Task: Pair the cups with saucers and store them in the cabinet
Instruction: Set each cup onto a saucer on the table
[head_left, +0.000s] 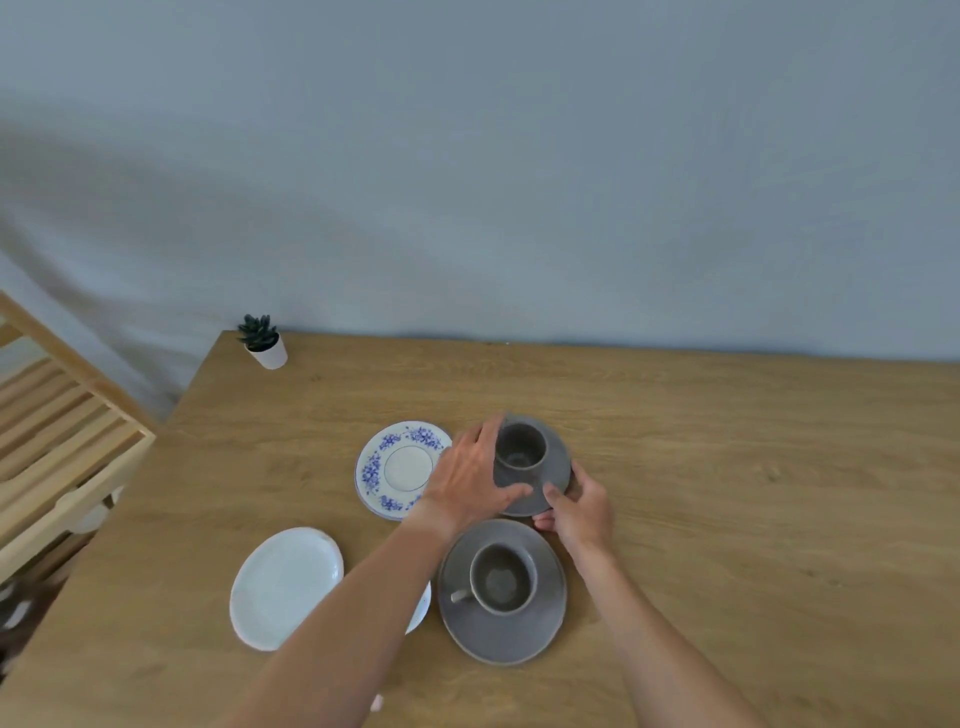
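Because the far grey cup (520, 447) sits loose on its grey saucer (550, 478) mid-table (727, 467), treat the pair as rigid, breakable and prone to sliding. Your left hand (470, 480) wraps the saucer's left rim; your right hand (579, 506) pinches its near edge, fingers (550, 491) closed on it. Lift level. Avoid the second grey set (501, 590) just below and the blue-patterned saucer (400, 467) beside it.

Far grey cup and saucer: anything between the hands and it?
No. The left hand is on the far grey cup and saucer, and the right hand grips the saucer's near rim. The near grey set sits just below.
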